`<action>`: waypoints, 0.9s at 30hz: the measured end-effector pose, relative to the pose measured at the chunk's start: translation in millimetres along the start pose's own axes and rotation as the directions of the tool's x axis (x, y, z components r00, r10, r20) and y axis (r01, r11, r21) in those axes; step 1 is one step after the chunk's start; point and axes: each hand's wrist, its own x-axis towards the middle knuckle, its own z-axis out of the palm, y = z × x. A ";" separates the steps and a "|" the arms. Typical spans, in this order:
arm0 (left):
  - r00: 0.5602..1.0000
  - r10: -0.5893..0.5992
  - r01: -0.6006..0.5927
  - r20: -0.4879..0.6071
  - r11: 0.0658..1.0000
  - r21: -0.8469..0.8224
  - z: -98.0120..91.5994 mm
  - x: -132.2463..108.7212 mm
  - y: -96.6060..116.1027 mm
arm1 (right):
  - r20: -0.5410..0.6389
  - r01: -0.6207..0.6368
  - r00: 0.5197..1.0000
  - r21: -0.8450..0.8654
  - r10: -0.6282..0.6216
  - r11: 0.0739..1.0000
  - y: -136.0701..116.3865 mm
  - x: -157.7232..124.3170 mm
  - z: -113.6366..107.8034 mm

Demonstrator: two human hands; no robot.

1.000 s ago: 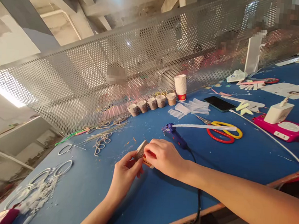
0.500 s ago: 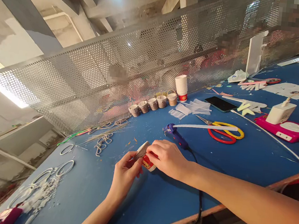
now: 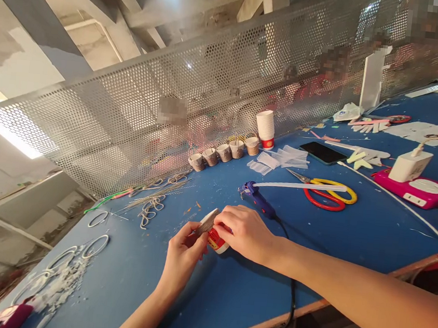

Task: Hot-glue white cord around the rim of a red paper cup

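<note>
A red and white paper cup [image 3: 216, 241] lies tilted between my two hands, above the blue table. Round its upper part runs a band of grey-brown cord or strip [image 3: 207, 224]; its exact kind is too small to tell. My left hand [image 3: 186, 246] is closed on the cup's rim side, thumb and fingers pinching the band there. From the other side my right hand [image 3: 245, 232] grips the cup, its fingers bent over the band and wall. Just beyond the right hand lies a blue glue gun [image 3: 259, 199] with a long white glue stick in it.
Several wrapped cups [image 3: 224, 152] stand along the perforated metal screen [image 3: 139, 103], beside stacked paper cups [image 3: 265, 127]. Scissors [image 3: 329, 194], a phone [image 3: 322, 152] and a pink power strip [image 3: 419, 190] lie to the right. Cord and wires [image 3: 153, 209] lie left. The glue gun's cable crosses the table edge.
Both hands keep their hold on the cup. The cup has tipped very slightly; otherwise almost nothing differs.
</note>
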 end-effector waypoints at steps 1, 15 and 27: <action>1.000 -0.001 0.001 0.003 1.000 0.001 0.0 0.1 -0.1 | -0.004 0.004 1.000 -0.001 -0.004 1.000 0.0 0.0 -0.2; 0.999 -0.021 0.021 -0.028 1.000 -0.009 -0.2 -2.1 4.5 | 0.024 0.047 0.999 -0.025 -0.047 0.999 1.6 -1.1 -1.8; 1.000 -0.009 0.009 -0.014 1.000 0.002 -0.5 -0.9 7.7 | -0.022 0.073 0.997 -0.005 -0.073 0.997 1.0 -1.4 0.4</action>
